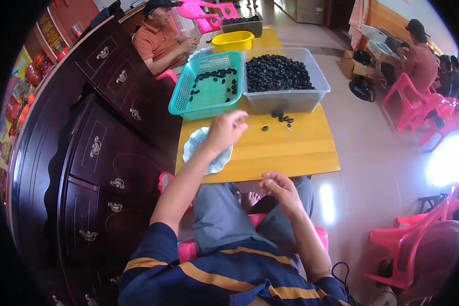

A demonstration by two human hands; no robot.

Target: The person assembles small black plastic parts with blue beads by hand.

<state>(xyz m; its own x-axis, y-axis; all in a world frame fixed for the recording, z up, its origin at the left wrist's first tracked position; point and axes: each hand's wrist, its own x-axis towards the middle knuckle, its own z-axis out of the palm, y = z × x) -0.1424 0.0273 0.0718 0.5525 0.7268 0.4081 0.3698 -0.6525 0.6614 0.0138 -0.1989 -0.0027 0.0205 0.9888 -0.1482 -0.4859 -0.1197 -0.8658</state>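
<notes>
My left hand (228,131) is over the wooden table, beside the scalloped white plate (220,164) and in front of the green basket (174,104). Its fingers are loosely bent and apart, with nothing seen in them. At the table's near edge, my right hand (284,193) is closed in a pinch; anything between its fingertips is too small to make out. Small clear pieces fill the plate. Several black oval rings (282,118) and a few tiny clear bits (288,127) lie on the tabletop right of my left hand.
A clear plastic bin (285,102) heaped with black rings stands beside the basket, which holds scattered ones. Behind them is a yellow tub (232,42). A dark wooden cabinet (104,148) lines the left. Another person (160,38) sits at the far left; pink chairs (410,102) stand right.
</notes>
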